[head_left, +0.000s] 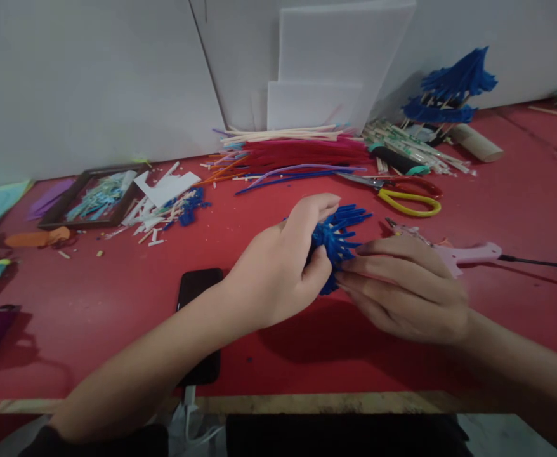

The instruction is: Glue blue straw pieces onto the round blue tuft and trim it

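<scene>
A spiky blue craft piece (pixel 339 236), made of many short blue strips fanning out, sits between my hands above the red table (pixel 117 304). My left hand (pixel 278 266) is wrapped round its left side, thumb pressed against it. From the right, my right hand (pixel 402 285) meets the piece with fingers held together, their tips touching its spikes. The part of the piece inside my left palm is hidden.
Yellow-and-red scissors (pixel 402 193) and a pink glue gun (pixel 459 255) lie just beyond my right hand. A black phone (pixel 197 317) lies under my left forearm. Piles of red, purple and cream straws (pixel 297 155), a dark tray of scraps (pixel 92 197) and a blue finished piece (pixel 454 86) line the back.
</scene>
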Motion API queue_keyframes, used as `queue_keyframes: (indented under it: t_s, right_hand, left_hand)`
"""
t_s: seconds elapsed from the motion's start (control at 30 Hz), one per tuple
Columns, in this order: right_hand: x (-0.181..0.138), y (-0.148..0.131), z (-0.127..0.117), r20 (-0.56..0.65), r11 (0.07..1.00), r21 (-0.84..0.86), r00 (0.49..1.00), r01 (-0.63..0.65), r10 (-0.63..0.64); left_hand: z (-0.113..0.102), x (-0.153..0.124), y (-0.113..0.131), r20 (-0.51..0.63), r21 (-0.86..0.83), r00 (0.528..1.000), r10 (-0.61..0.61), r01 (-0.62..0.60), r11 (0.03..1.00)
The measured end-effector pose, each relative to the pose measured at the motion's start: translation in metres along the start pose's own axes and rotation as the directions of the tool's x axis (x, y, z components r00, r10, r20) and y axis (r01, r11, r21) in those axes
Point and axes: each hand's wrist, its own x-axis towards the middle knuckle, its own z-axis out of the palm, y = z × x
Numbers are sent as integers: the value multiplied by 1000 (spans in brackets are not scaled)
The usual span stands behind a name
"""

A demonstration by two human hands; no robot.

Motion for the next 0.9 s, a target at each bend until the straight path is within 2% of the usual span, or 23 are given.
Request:
queue_keyframes:
  t_s: [0.2,0.37,0.5,0.57,0.7,0.9]
  right_hand:
    - [-1,0,0,14,1000,-28,1000,12,-11]
    - [-5,2,4,-55,999,-33,998,-18,16]
    - [-6,5,1,29,1000,-19,999,22,-22]
    - [-6,5,1,31,999,-19,999,40,-39]
    - [-5,2,4,-28,999,-39,999,-32,31]
    - [-9,1,7,-16,998,-2,998,-62,62]
  left_hand:
    - [3,0,1,-41,-19,999,-24,23,1000]
    - [6,1,-1,-77,-8,997,-22,21,1000]
    - [7,1,0,-81,3,996,-30,30,1000]
    - [7,1,0,-80,5,996,-33,33,999]
    - [7,1,1,-77,-7,996,-35,35,999]
    - [8,2,-1,-97,-3,995,-18,18,1000]
